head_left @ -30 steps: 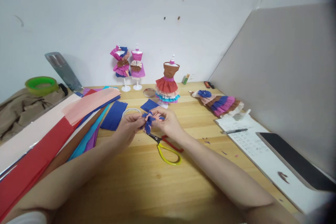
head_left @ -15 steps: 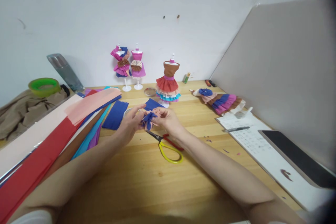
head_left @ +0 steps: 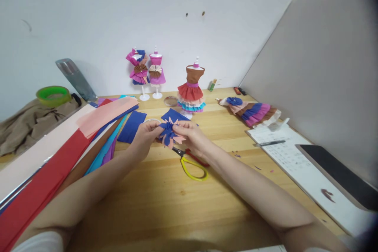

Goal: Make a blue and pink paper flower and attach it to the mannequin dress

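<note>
Between my hands is a paper flower (head_left: 169,134) with blue petals layered over pale pink ones. My left hand (head_left: 145,137) pinches its left edge, and my right hand (head_left: 191,136) pinches its right side with thumb and fingers. The petals lie spread and face me. Just below the flower, scissors (head_left: 191,164) with one yellow and one red handle lie on the table, their blade tips partly hidden. Blue paper pieces (head_left: 132,126) lie left of and behind my hands. A mini dress form (head_left: 191,90) in a brown top and tiered ruffled skirt stands behind them.
Strips of coloured crepe paper (head_left: 63,157) cover the left side, near a green tape roll (head_left: 53,95). Two dressed forms (head_left: 156,71) stand at the wall. On the right lie a ruffled paper dress (head_left: 251,113), a sheet with a pen (head_left: 270,143) and a phone (head_left: 333,173).
The paper flower has been opened out, so more blue and pink petals show. My left fingers have closed onto its edge. The whole view has shifted slightly.
</note>
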`<state>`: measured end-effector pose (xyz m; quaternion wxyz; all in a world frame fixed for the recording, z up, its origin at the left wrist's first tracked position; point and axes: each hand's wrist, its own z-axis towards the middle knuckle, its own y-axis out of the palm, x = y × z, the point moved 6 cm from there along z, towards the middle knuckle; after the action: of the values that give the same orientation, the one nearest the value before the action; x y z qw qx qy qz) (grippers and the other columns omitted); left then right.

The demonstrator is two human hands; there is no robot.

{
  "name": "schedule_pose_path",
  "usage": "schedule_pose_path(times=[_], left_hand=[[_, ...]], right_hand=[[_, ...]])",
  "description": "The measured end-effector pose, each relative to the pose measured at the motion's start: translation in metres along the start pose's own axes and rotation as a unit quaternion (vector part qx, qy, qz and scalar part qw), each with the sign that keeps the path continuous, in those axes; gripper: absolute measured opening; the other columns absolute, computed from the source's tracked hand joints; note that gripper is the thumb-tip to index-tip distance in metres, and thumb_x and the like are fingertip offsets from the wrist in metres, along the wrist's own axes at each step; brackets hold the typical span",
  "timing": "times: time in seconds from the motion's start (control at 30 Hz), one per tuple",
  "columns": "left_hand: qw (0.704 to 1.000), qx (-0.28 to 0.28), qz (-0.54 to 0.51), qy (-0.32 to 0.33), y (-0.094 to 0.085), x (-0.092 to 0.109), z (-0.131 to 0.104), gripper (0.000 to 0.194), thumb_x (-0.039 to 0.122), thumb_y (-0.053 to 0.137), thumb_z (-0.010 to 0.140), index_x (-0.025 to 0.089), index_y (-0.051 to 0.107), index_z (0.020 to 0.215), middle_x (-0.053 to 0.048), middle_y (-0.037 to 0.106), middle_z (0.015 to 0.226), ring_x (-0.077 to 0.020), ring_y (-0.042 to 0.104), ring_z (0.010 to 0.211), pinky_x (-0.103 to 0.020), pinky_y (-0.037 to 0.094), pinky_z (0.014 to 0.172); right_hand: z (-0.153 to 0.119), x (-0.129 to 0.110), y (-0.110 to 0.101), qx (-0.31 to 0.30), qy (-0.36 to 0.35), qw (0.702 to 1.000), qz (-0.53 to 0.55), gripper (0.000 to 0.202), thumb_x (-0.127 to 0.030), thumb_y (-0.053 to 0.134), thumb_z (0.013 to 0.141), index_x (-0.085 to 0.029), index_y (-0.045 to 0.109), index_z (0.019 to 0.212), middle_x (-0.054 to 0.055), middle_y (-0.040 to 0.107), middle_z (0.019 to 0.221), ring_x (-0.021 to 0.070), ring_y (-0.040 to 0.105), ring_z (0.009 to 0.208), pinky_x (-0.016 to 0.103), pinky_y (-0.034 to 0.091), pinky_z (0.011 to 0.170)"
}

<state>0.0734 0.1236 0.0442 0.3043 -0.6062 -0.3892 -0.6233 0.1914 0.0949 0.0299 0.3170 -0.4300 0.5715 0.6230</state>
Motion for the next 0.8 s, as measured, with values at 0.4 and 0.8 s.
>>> schedule_pose_path(times=[0.4,0.8], left_hand=[[0.999,0.017,0.027,0.027,-0.003,0.004,0.001,0.028,0.035,0.069,0.074,0.014,0.057,0.06,0.0,0.059,0.052,-0.0118,0.055,0.048,-0.024,0.042,0.053],[0.993,0.034,0.085,0.08,-0.007,0.012,0.002,0.028,0.036,0.068,0.075,0.014,0.06,0.06,0.0,0.06,0.051,-0.0112,0.053,0.048,-0.024,0.038,0.054]], right_hand=[[0.004,-0.01,-0.006,0.021,-0.074,0.992,-0.095,0.035,-0.048,0.077,0.065,-0.018,0.06,0.073,-0.003,0.06,0.06,0.0104,0.051,0.049,0.025,0.037,0.052],[0.006,-0.007,-0.007,0.034,-0.075,0.987,-0.137,0.016,-0.027,0.068,0.062,-0.018,0.059,0.072,-0.004,0.06,0.059,0.0102,0.052,0.052,0.023,0.039,0.054]])
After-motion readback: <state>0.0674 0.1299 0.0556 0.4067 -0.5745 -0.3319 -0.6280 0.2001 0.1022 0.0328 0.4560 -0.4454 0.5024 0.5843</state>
